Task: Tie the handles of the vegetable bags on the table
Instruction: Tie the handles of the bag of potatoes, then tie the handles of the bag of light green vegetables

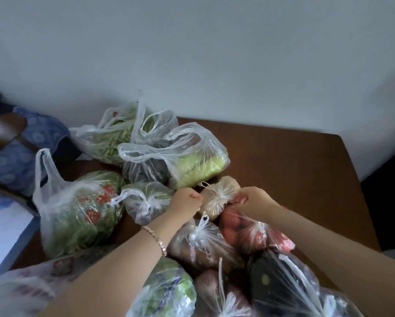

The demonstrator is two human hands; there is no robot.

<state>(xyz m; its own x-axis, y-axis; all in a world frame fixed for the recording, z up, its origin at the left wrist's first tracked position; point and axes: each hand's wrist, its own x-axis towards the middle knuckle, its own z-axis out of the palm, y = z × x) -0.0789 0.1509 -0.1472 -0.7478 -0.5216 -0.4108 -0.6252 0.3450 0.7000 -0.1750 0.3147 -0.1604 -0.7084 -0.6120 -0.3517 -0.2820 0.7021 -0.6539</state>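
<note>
One knot-up beige bag (pixel 219 197) seems pinched between left hand (pixel 187 201) and right hand (pixel 254 200).

Both bare forearms reach up from the bottom edge toward mid-frame, left hand (pixel 187 200) and right hand (pixel 254 200) curled into fists, near each other.

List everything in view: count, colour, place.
brown wooden table: one, brown, beneath bags
clear plastic bag of green beans: one, green, far left
clear plastic bag of cabbage: one, pale green, far middle
red-printed plastic bag of greens: one, green, left
small knotted bag of greens: one, green, centre
small beige-filled bag: one, beige, centre
knotted bag of red tomatoes: one, red, right
knotted brown-filled bag: one, brown, near middle
blue patterned cloth: one, blue, far left
left hand: one, grips beige bag
right hand: one, grips it too
</note>
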